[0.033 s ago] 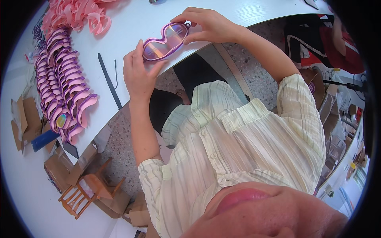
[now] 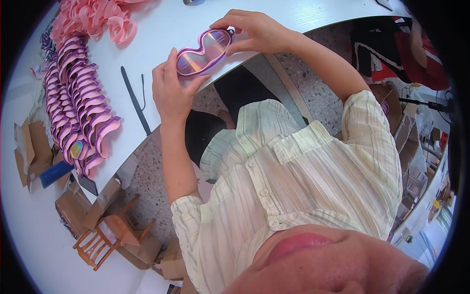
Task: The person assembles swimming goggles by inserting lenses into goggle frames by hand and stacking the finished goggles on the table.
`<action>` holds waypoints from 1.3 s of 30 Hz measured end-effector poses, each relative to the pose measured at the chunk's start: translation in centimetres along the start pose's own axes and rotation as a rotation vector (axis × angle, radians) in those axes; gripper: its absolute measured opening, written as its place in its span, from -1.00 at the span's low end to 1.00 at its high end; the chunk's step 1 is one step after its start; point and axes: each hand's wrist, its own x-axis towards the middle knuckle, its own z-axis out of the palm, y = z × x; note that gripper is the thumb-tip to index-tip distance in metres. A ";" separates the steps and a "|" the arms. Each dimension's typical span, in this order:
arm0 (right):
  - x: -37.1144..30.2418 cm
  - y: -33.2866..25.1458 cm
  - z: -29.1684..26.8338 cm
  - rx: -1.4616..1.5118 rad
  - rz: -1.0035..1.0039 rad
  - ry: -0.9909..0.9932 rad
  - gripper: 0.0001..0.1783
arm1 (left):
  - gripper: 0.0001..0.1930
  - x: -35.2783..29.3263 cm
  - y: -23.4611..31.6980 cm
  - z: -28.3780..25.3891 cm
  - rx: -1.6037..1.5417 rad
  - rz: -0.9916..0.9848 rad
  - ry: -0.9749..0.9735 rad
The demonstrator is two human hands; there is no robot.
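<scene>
A pair of swimming goggles [image 2: 215,45] with a pink and purple frame and clear, shiny lenses is held over the near edge of the white table. My left hand [image 2: 171,90] is closed on its left end, fingers at the far side and thumb along the lower rim. At the other end, my right hand [image 2: 254,33] grips the frame between fingers and thumb, beside a small dark clip. To the left, a dark strap [image 2: 133,100] with a thinner strip lies on the table. Farther left are long stacked rows of pink and purple goggle frames [image 2: 90,93].
Loose pink bands [image 2: 95,22] are heaped at the far left of the white table [image 2: 161,24]. A blue cylinder [image 2: 55,174] sticks out by the table's left corner. Below are a wooden chair [image 2: 95,247] and cardboard boxes [image 2: 34,144]. Another person [image 2: 382,49] is at the upper right.
</scene>
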 end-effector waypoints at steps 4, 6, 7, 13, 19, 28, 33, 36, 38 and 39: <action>0.0 0.2 -0.2 0.144 0.025 -0.037 -0.34 | -0.25 0.4 0.3 0.0 -0.013 0.007 0.010; 0.5 1.2 -0.3 0.219 0.071 -0.062 -0.32 | -0.27 0.5 0.4 -0.1 -0.067 0.003 0.008; 0.8 1.4 -0.3 0.295 0.112 -0.093 -0.31 | -0.29 0.6 0.5 -0.3 -0.111 -0.015 -0.006; 2.2 -0.3 -1.9 0.592 0.156 -0.154 -0.80 | -0.32 0.3 0.1 -0.5 -0.147 -0.021 -0.003; 2.2 -1.0 -0.9 -0.284 -0.240 0.168 -0.86 | -0.30 0.3 0.2 -0.3 -0.164 -0.041 0.025; 3.2 -1.0 -2.0 0.078 -0.209 0.043 -0.84 | -0.32 0.2 0.1 -0.4 -0.183 -0.026 0.041; 3.7 -1.0 -2.8 -0.070 -0.307 -0.050 -0.84 | -0.32 0.2 0.1 -0.4 -0.206 -0.003 0.036; 4.1 -1.1 -2.6 -0.532 -0.497 -0.097 -0.84 | -0.33 0.2 0.1 -0.3 -0.230 0.004 0.035; 4.2 -1.8 -2.8 -0.607 -0.683 -0.006 -0.83 | -0.33 0.1 -0.1 -0.2 -0.198 0.007 0.025; 4.2 -1.7 -2.7 -0.609 -0.685 -0.008 -0.83 | -0.33 0.2 -0.1 -0.1 -0.200 0.006 0.027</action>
